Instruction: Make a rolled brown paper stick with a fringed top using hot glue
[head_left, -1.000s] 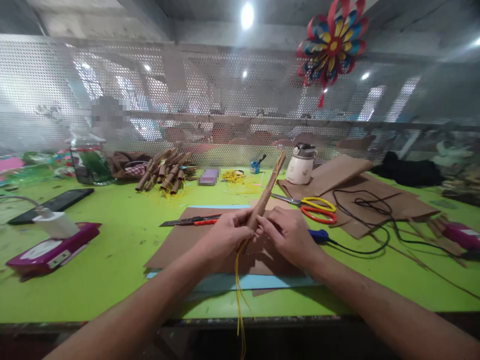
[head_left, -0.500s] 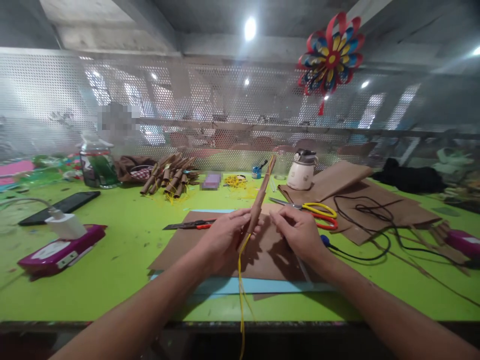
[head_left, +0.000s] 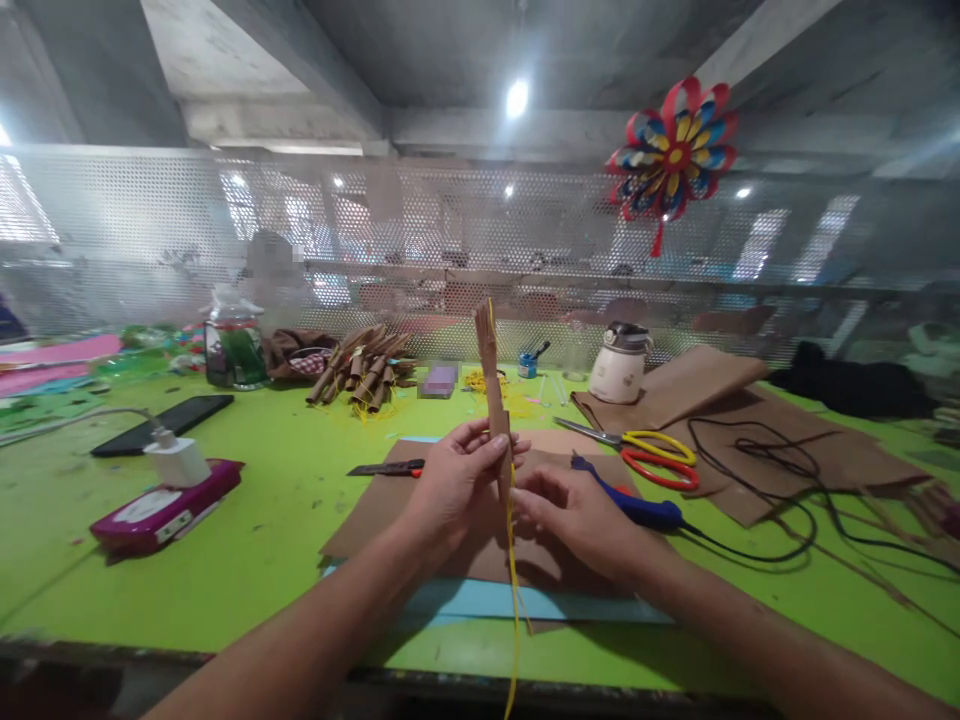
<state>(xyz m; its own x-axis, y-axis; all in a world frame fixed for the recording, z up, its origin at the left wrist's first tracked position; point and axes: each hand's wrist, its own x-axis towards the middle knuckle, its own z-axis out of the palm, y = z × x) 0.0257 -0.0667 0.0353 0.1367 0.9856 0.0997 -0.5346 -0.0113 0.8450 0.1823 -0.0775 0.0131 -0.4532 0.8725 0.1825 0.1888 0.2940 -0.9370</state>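
Observation:
My left hand (head_left: 457, 485) is closed around a roll of brown paper (head_left: 495, 390), held nearly upright with its fringed end at the top. A thin yellow string (head_left: 514, 590) comes out of the roll's lower end and hangs past the table edge. Beside that lower end, my right hand (head_left: 566, 505) has its thumb and fingertips pinched at the string. Beneath both hands lie brown paper sheets (head_left: 367, 525) over light blue paper (head_left: 480, 602). A blue-handled glue gun (head_left: 637, 505) rests just behind my right hand.
Scissors (head_left: 652, 455) with yellow and red handles and a utility knife (head_left: 386, 468) flank the sheets. Finished-looking brown rolls (head_left: 367, 370) are heaped behind. A power strip (head_left: 169, 510), a phone (head_left: 161, 425), a jug (head_left: 619, 365) and a black cable (head_left: 757, 555) lie around.
The roll has swung from a rightward lean to nearly upright. My right hand moved away from it, then came back to the string at its lower end. The camera view has shifted.

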